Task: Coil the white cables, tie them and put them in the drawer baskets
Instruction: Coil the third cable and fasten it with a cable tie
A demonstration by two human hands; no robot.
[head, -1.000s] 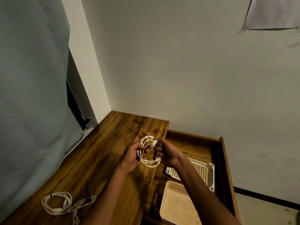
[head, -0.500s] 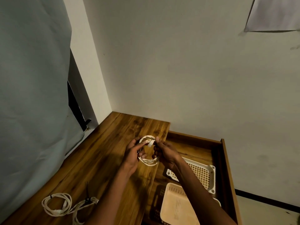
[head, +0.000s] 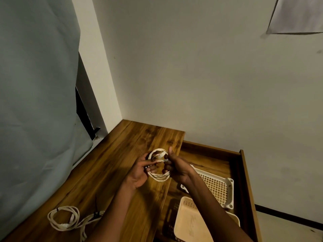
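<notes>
two hands: both raised above the counter's [head: 111, 172] right edge, forearms coming in from the lower frame and meeting at a white cable coil [head: 158, 177].
left hand [head: 139, 173]: palm turned inward, fingers curled through the coil's left side; its grip is closed around the loops.
right hand [head: 176, 167]: thumb up, fingers curled on the coil's right side; its grip pinches the cable's plug end [head: 162, 160].
coil facing: the ring stands roughly upright, its open face toward the camera; the plug end lies across the ring, long axis running left to right.
coil place: in the air between both hands, over the seam where the counter meets the open drawer [head: 244, 173].
second cable [head: 64, 219]: lies flat on the counter near the lower left, loosely looped, with a dark tie [head: 97, 213] on its trailing strands; well apart from the hands.
drawer baskets: a white lattice basket [head: 225, 189] sits further back in the drawer, a cream basket [head: 190, 222] nearer, partly under the right forearm.
edges: wall behind the counter and drawer, grey curtain [head: 35, 102] along the counter's left side.
open room: bare wood between the hands and the far wall, and between the hands and the second cable.
</notes>
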